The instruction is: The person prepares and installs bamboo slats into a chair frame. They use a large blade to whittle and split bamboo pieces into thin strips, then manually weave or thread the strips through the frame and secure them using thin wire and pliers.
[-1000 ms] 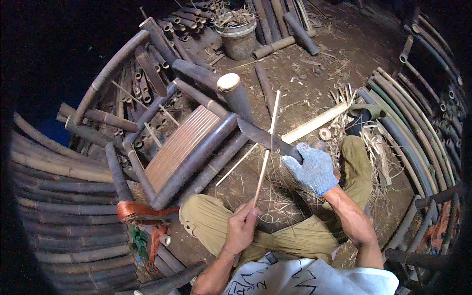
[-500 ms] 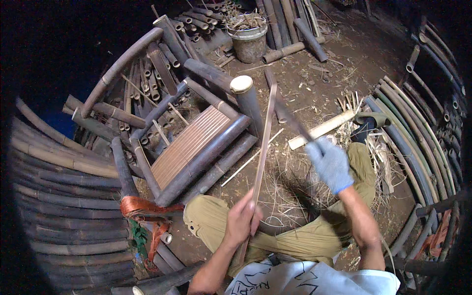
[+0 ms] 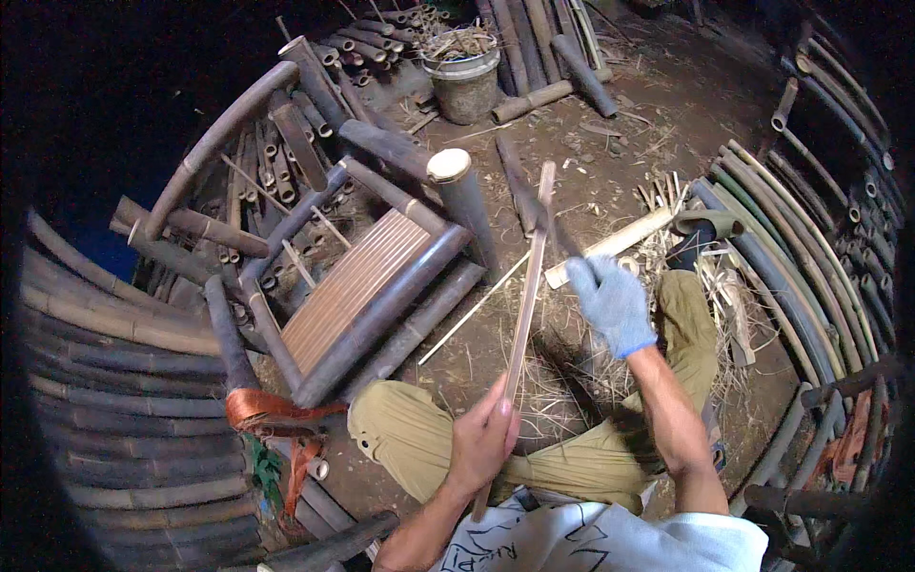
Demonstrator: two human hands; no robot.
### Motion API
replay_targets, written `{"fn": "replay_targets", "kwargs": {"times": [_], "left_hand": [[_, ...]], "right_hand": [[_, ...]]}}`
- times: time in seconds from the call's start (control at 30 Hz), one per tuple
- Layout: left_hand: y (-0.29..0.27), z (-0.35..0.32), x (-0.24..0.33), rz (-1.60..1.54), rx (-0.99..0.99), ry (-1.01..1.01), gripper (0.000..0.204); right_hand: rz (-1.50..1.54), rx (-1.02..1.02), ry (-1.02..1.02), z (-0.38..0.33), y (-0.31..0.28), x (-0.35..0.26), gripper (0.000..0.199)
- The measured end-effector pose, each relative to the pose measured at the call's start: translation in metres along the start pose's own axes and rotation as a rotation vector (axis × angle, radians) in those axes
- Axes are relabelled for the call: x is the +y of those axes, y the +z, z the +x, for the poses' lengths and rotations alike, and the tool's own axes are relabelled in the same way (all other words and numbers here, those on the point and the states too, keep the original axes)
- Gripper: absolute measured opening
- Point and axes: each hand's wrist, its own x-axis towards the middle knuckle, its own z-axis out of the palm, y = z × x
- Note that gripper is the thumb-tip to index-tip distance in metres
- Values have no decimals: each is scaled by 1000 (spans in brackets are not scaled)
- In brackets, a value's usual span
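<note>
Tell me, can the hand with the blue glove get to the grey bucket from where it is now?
Probably not. The gloved right hand is closed on a dark knife against the bamboo strip. The grey bucket stands far off across the dirt floor, beyond bamboo poles, while the person sits.

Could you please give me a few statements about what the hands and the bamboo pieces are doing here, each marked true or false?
1. The right hand wears a light blue glove. True.
2. The left hand is gloved too. False: it is bare.
3. The left hand grips a long thin bamboo strip near its lower end. True.
4. The bucket stands between the person's knees. False: it stands far off, among bamboo poles.
5. The right hand holds a dark blade against the strip. True.
</note>
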Motion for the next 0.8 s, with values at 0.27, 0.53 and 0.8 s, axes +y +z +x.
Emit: {"fn": "replay_targets", "kwargs": {"times": [0.27,0.53,0.8], "left_hand": [[-40,-35,-31,-206,-64,-66,44],[-12,58,17,-857,-203,-191,48],[-10,21,6,-694,-301,-202,47]], "right_hand": [[-17,147,9,66,-38,65,59],[-5,-236,-354,-51,-17,-53,51],[-136,-2,-64,4,-9,-7,56]]}}
